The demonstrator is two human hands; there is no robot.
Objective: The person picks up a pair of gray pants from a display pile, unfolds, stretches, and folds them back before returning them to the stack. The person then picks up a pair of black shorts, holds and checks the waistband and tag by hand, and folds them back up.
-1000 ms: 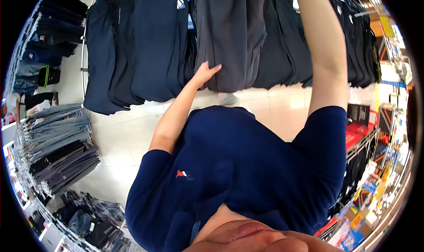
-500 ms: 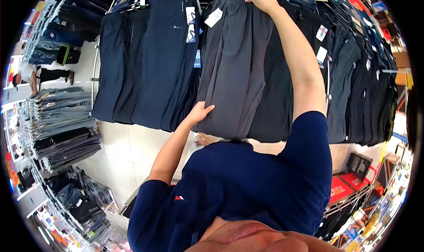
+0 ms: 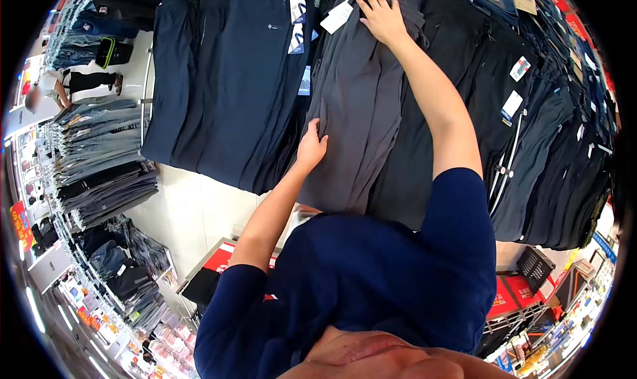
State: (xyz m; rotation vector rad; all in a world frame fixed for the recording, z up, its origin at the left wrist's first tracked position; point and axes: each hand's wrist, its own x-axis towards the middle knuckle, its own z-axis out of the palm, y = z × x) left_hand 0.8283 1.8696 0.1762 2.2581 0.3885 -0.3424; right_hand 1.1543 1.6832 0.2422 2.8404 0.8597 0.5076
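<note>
Grey trousers (image 3: 361, 120) hang in a row on the rack in front of me, with a white tag (image 3: 336, 16) near the waist. My right hand (image 3: 383, 19) lies flat on their upper part, fingers spread. Lower down, my left hand (image 3: 312, 148) rests against the left edge of the same trousers, thumb apart from the fingers; some of its fingers are hard to see. Black trousers (image 3: 411, 140) hang just right of the grey ones. Navy trousers (image 3: 232, 93) with several white and blue tags (image 3: 297, 24) hang to the left.
More dark trousers (image 3: 551, 160) fill the rack on the right, past a white metal rail (image 3: 507, 166). Across the tiled floor (image 3: 192, 200) are racks of folded jeans (image 3: 99, 130). A person (image 3: 73, 83) stands there. A red-topped stand (image 3: 514, 296) is behind me at right.
My right hand has come off the waistband and moved down onto the front of the grey trousers, fingers spreading. My left hand has slid up along their edge. The view has shifted slightly.
</note>
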